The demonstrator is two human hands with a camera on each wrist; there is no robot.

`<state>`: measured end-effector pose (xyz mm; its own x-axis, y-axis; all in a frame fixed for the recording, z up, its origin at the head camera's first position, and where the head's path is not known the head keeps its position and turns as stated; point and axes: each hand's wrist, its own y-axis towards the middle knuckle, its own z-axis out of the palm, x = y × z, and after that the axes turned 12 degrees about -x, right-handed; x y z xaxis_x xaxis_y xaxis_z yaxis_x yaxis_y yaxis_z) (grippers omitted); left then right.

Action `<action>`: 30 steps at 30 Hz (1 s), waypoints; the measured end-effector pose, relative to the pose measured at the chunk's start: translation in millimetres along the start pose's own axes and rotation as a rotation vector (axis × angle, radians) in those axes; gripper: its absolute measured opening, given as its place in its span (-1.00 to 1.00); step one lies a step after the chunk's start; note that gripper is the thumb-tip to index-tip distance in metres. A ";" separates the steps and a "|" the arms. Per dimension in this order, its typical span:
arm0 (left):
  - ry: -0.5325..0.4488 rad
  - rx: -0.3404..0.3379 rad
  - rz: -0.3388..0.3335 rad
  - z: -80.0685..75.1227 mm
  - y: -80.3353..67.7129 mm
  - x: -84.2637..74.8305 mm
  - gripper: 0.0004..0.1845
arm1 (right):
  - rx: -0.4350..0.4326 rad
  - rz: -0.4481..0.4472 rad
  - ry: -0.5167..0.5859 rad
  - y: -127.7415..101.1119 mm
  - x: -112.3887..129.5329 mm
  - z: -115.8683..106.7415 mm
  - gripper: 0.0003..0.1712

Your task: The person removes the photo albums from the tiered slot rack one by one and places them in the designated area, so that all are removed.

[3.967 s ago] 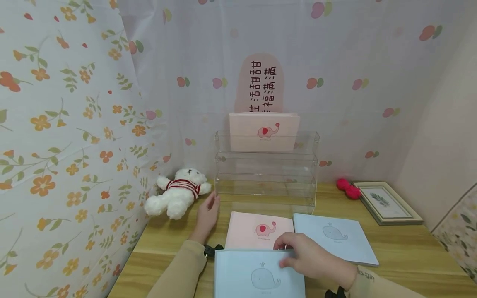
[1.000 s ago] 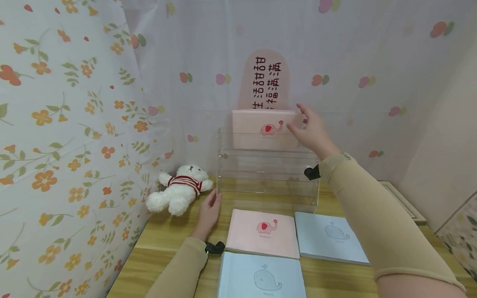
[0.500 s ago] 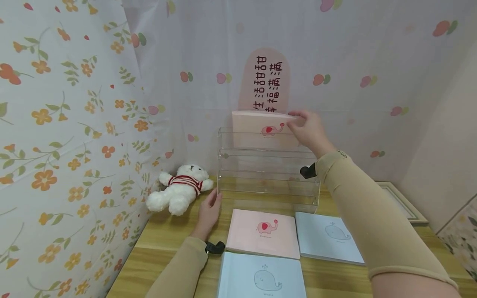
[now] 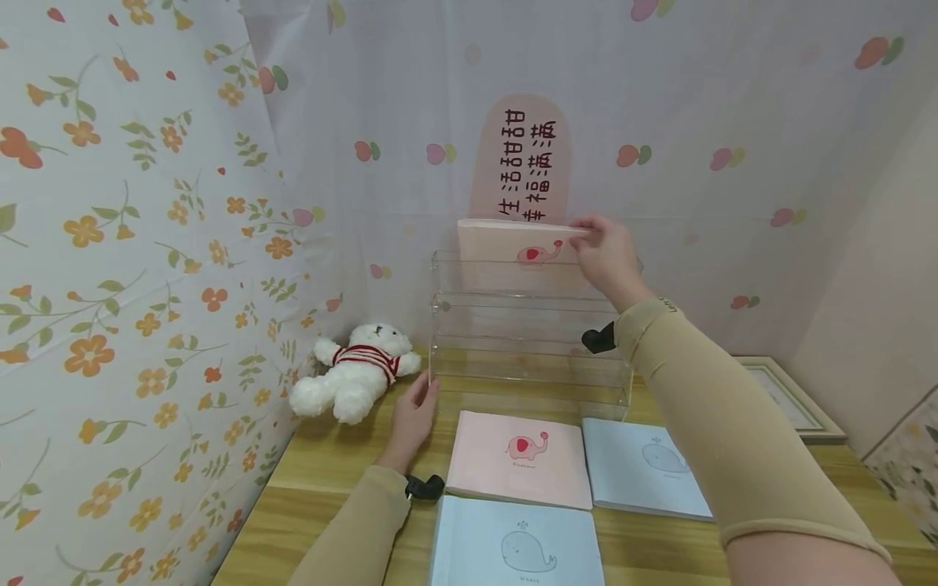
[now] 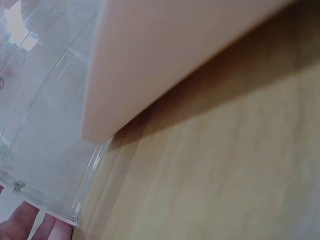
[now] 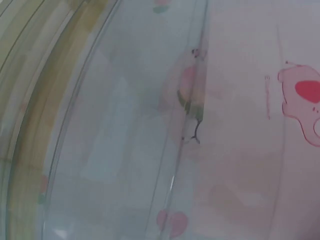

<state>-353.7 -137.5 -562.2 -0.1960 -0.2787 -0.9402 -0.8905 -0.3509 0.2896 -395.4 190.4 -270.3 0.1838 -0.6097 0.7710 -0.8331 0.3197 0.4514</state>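
My right hand (image 4: 607, 254) pinches the upper right corner of a pink elephant-print booklet (image 4: 491, 248), which stands in the top tier of a clear acrylic rack (image 4: 528, 325). In the right wrist view the elephant cover (image 6: 240, 130) shows close behind the clear plastic. Low on the left, my left hand (image 4: 412, 419) touches the rack's side; its fingertips (image 5: 20, 222) lie along the outer edge of the panel. Before the rack lie another pink elephant booklet (image 4: 484, 464), a thick blue whale booklet (image 4: 469, 541) nearest me and a second blue whale booklet (image 4: 615, 468) at right.
A white teddy bear (image 4: 352, 395) in a striped sweater sits left of the rack. At the right, a picture frame (image 4: 828, 427) lies on the wooden table (image 4: 293, 480), partly behind my right sleeve (image 4: 740, 423). A patterned curtain (image 4: 396, 98) hangs close behind the rack.
My right hand has left the near blue booklet, risen to the rack and taken the pink booklet's corner. That booklet has shifted slightly right. My left hand stays at the rack.
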 end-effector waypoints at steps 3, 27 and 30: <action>0.006 0.000 0.006 1.2 -0.1 0.0 -0.52 | -0.028 0.030 0.041 -2.9 4.2 -0.8 -0.66; -0.042 0.004 0.043 2.2 1.8 5.0 -0.52 | -0.231 -0.194 0.127 -58.6 7.8 -54.0 -0.78; -0.043 0.002 0.044 2.1 1.1 6.1 -0.52 | -0.191 -0.230 0.084 -75.1 -4.3 -59.6 -0.80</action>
<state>-356.8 -137.7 -568.0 -0.2522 -0.2554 -0.9333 -0.8814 -0.3375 0.3305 -302.6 212.2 -280.7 0.4056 -0.6224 0.6694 -0.6526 0.3156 0.6889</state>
